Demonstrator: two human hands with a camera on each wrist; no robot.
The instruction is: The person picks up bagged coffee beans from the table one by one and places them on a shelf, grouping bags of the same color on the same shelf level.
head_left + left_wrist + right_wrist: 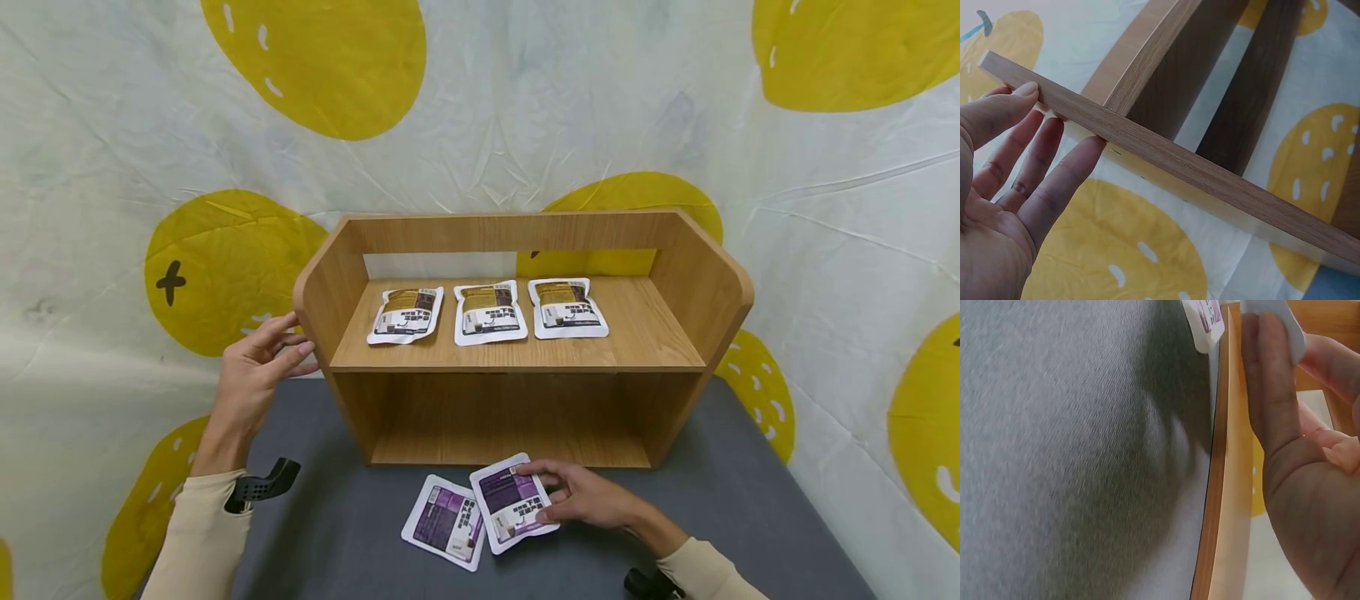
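My right hand (588, 498) pinches a flat white-edged packet with a purple label (510, 504) by its right side, in front of the wooden shelf (645, 333). Another purple packet (447, 521) lies on the table just left of it, its edge partly under the held one. In the right wrist view only the pale end of the held packet (1279, 325) shows between thumb and fingers. With fairly straight fingers, my left hand (258, 367) touches the outer left side panel (1166, 153) of the shelf. Three gold-and-white packets (490, 313) lie in a row on the upper board.
The shelf's lower compartment (517, 417) faces me, above the dark grey tabletop (337, 533). Behind and beside the table hangs a pale cloth (480, 108) with large yellow shapes. A black band (262, 487) sits on the left wrist.
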